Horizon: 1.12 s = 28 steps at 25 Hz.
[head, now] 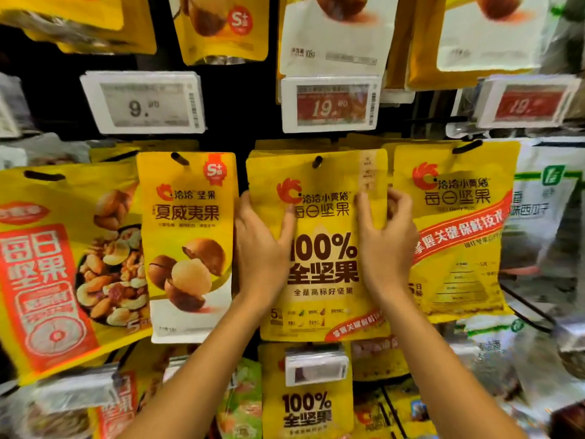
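Both hands grip a yellow nut bag (pixel 323 274) printed "100% 全坚果" and "每日坚果", hanging on a peg (pixel 317 161). The left hand (pixel 258 248) pinches its left edge and the right hand (pixel 387 245) its right edge. The price tag (pixel 330 104) above reads 19; the macadamia bag (pixel 190 236) to the left reads "夏威夷果".

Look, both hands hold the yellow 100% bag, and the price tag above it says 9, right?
Not quite. The left hand and right hand do hold the yellow 100% bag, but in the head view the price tag above it says 19; the 9 tag hangs further left.
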Tool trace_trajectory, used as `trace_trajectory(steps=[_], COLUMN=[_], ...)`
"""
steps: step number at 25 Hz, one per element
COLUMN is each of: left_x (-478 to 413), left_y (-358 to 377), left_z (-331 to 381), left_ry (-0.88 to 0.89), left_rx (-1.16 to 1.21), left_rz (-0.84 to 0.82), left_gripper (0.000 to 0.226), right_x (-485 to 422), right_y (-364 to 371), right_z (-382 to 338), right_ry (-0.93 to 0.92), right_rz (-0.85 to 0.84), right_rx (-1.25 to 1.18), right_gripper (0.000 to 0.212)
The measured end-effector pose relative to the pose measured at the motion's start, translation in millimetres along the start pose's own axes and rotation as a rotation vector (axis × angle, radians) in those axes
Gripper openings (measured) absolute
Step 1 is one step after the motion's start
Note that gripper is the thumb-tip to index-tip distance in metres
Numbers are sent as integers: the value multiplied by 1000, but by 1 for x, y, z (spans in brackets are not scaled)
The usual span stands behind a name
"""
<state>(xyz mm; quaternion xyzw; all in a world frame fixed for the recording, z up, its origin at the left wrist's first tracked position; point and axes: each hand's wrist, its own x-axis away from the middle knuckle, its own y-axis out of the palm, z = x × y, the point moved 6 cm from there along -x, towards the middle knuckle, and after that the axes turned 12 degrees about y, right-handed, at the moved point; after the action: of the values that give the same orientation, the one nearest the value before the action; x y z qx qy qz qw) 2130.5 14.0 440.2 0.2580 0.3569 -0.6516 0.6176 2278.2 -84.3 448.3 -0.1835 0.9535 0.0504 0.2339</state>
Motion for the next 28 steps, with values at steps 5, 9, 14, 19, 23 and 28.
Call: trace_trajectory(steps=[5, 9, 14, 19, 23, 28], left_x=[39, 95, 219, 396, 512, 673], left_y=[-10, -90, -275, -516, -684, -816], left_z=[6, -12, -74, -35, 28, 57], left_ry=[211, 108, -491, -819, -886, -1194], left_rx=[-307, -47, -92, -241, -356, -324], left_rz=[-182, -140, 163, 736, 1028, 1419], left_gripper=[73, 34, 18, 23, 22, 28], right_x=[40, 123, 303, 573, 771, 995], right_y=[-4, 32, 135, 182, 187, 178], right_z=[7, 4, 29, -29, -100, -117], right_ry=[-287, -530, -26, 37, 41, -177], right_rz=[182, -154, -1038, -1688, -1997, -2392], right_rx=[236, 42, -12, -116, -212, 112], right_gripper=[49, 18, 18, 22, 17, 18])
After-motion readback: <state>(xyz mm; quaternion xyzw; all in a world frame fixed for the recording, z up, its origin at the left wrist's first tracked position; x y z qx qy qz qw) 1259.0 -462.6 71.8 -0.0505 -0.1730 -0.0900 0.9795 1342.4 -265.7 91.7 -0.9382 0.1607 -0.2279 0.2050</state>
